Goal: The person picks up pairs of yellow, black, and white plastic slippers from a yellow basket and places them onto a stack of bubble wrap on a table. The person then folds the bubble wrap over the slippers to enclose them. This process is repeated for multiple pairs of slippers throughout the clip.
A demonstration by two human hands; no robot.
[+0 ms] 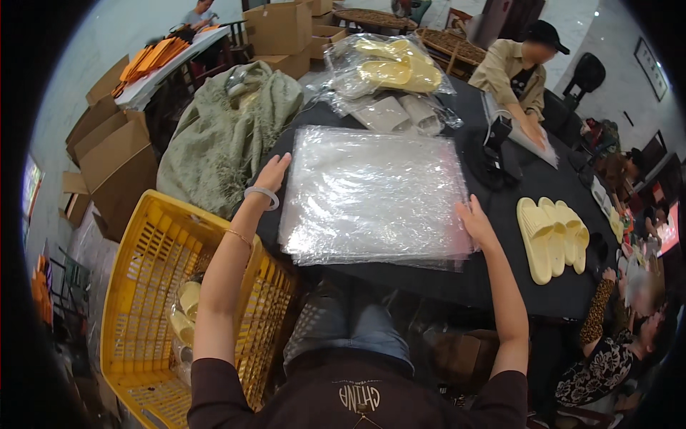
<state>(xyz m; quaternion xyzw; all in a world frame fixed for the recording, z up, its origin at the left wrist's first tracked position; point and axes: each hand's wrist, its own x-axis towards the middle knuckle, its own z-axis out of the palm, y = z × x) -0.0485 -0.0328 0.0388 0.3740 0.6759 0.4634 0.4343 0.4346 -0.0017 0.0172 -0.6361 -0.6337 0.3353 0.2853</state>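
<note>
A stack of clear bags (375, 196) lies flat on the black table (500, 279): thin, glossy, crinkled film, roughly rectangular, too many sheets to count. The left hand (273, 173) rests open at the stack's 9 o'clock edge, fingers straight, just touching the film (a pale bangle (261, 194) rings the wrist). The right hand (474, 222) lies open with fingers spread on the stack's 4 o'clock corner, pressing the top sheet.

At 3 o'clock from the stack, four pale yellow slippers (552, 236), smooth and foam-like, stand nested side by side. At 12 o'clock are bagged slippers (389, 68), yellow ones above grey, count unclear. A rumpled green cloth (225, 136) lies at 10 o'clock. A yellow slotted plastic crate (153, 286) sits at 8 o'clock, with slippers inside.
</note>
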